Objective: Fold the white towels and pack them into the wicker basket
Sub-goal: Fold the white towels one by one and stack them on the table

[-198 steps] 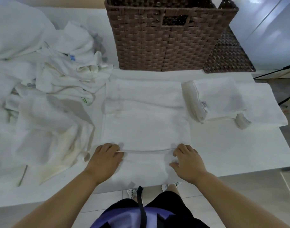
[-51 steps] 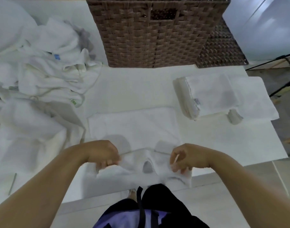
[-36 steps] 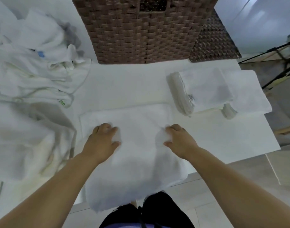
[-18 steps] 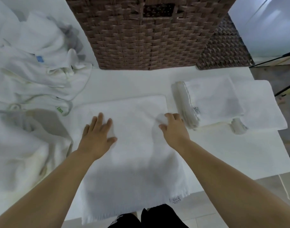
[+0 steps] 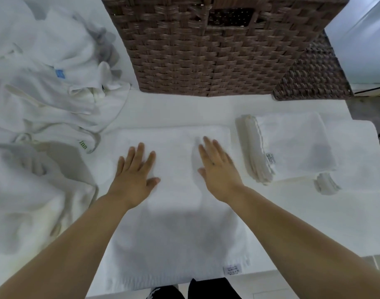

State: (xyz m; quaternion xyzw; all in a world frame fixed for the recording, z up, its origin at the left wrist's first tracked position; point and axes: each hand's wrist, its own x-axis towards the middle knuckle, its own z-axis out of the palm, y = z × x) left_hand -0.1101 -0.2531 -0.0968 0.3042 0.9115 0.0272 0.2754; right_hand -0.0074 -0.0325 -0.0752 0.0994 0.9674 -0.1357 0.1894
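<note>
A folded white towel (image 5: 176,229) lies flat on the white table in front of me, its near edge with a small label hanging at the table's front edge. My left hand (image 5: 135,175) presses flat on its far left part, fingers straight. My right hand (image 5: 217,169) lies flat on its far right part, fingers spread. The brown wicker basket (image 5: 217,46) stands at the back centre, beyond the towel. A stack of folded white towels (image 5: 292,147) sits to the right of my right hand.
A heap of unfolded white towels (image 5: 44,126) covers the left side of the table. A wicker lid or tray (image 5: 314,78) lies behind the stack at the right. The table (image 5: 174,113) ends at the right beside grey floor.
Both hands lifted the towel's near edge and laid it over, then let go and flattened. They now press a little further out on the towel, fingers straight.
</note>
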